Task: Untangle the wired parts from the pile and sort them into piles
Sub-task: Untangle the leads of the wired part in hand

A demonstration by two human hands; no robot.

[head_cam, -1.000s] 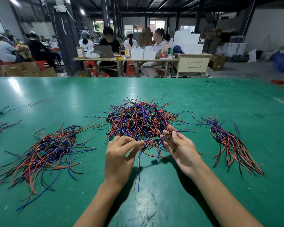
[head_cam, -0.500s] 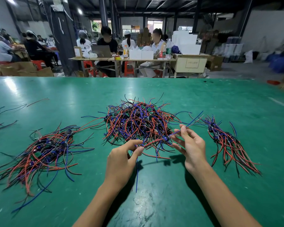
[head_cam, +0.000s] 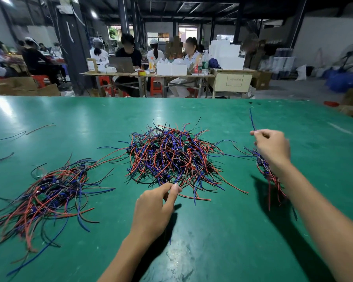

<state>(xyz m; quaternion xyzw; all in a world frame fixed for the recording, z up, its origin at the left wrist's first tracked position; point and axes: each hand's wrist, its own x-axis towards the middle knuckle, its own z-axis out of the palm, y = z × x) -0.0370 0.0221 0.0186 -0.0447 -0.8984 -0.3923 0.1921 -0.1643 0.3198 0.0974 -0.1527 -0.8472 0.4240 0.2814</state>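
Green bench carries three wire heaps: tangled pile at centre, sorted pile far left, smaller right pile half hidden behind my right forearm. My left hand pinches a wire at the centre pile's near edge. My right hand, raised over the right pile, pinches a blue wire sticking upward. Behind the bench, people sit at tables with white boxes.

The glossy green tabletop is brightly lit from overhead, with pale glare patches at its far left and a dull sheen nearest the camera. Dark, soft-edged shadows fall beside both forearms. The hall behind is dim and soft. Wide-angle distortion bows the table's far edge.
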